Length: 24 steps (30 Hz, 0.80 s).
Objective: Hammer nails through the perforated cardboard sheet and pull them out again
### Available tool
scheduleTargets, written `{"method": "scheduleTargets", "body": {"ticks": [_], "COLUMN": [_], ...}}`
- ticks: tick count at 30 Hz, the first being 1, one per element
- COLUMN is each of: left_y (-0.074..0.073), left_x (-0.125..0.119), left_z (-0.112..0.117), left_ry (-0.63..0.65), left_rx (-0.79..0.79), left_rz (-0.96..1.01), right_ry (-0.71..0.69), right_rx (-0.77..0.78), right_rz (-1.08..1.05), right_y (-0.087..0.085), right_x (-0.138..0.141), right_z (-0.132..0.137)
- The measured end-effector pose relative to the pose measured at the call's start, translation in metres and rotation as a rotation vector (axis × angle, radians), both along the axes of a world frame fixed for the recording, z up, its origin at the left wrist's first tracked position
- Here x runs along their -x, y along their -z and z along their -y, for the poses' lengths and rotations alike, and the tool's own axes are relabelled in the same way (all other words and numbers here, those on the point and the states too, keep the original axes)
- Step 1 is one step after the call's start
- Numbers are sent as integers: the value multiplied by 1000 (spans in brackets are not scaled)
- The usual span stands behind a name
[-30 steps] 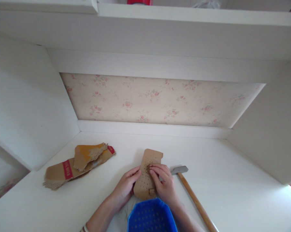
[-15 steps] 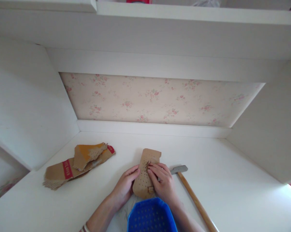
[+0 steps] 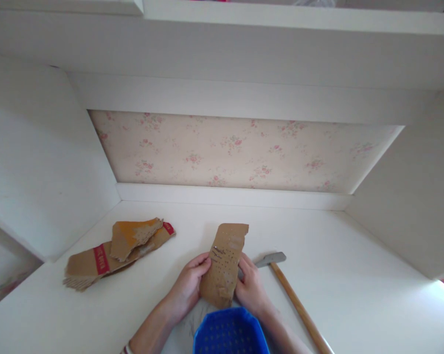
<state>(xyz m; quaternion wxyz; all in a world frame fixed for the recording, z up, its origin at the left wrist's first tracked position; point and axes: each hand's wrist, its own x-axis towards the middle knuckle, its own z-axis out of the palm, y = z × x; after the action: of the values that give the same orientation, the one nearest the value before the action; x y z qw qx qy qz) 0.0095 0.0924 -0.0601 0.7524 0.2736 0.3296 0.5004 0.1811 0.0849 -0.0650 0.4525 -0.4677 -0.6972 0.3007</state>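
A brown piece of cardboard (image 3: 224, 275), dotted with small holes, is held tilted over the white worktop. Several thin dark nails or pins (image 3: 218, 252) show on its left side. My left hand (image 3: 192, 278) pinches its left edge, thumb in front and fingers behind. At the right edge my right hand (image 3: 251, 285) is closed on the cardboard, with some fingertips hidden behind it. A blue basket (image 3: 230, 314) with a perforated bottom is just below the cardboard, cut off by the lower border. Right of my right hand lies a hammer (image 3: 293, 295) with a grey head and wooden handle.
Torn cardboard pieces (image 3: 82, 263) with red and orange print lie in a pile on the left of the worktop (image 3: 162, 216). White side panels and an overhead shelf (image 3: 266, 22) enclose the space. Floral wallpaper (image 3: 214, 152) covers the back.
My right hand has moved from the front of the cardboard to its right edge. The cardboard has tilted, now showing the nails or pins uncovered. My left hand keeps its hold.
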Motion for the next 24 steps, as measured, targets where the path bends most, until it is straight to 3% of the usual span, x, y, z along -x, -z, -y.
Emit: {"method": "scheduleTargets", "body": {"ticks": [13, 20, 24], "left_y": [15, 18, 16], "left_x": [4, 2, 2], "left_z": [-2, -2, -1], "left_ry": [15, 33, 50], "left_rx": [-46, -73, -99], "left_rz": [-54, -71, -82], "right_ry": [3, -53, 10], "right_rx": [4, 45, 106], "right_rz": [-32, -61, -64], "right_y": [3, -4, -3], "right_x": [-2, 0, -1], "right_z": [-3, -1, 0]}}
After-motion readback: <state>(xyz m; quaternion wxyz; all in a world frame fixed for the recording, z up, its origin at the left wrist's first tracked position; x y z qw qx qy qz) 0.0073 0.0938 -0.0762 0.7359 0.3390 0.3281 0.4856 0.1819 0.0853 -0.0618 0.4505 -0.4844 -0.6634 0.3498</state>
